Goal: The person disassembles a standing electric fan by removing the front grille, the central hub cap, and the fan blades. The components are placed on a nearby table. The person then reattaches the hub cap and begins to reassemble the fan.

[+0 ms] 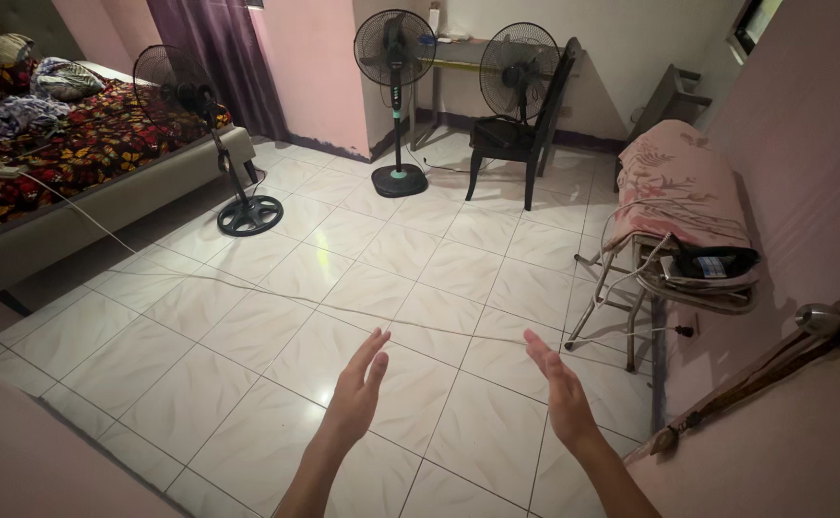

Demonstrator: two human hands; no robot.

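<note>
Both hands are held out empty over the glossy white tiled floor [276, 336], the left hand [357, 388] and right hand [559, 388] flat, fingers straight, palms facing each other, apart. A thin white cord [247, 284] crosses the tiles just beyond the fingertips at twelve o'clock; a metal-framed folding stand draped with pink cloth [674, 192] stands at two o'clock, three black pedestal fans [396, 48] further off.

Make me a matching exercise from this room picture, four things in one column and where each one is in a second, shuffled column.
Things:
1. black chair
2. pink cloth
3. white cable
4. tilted fan

Places:
A. draped over the ironing board at the right wall
B. beside the bed
C. holding a small fan, near the far wall
D. lying across the floor tiles

Pairs: 1-C, 2-A, 3-D, 4-B
</note>
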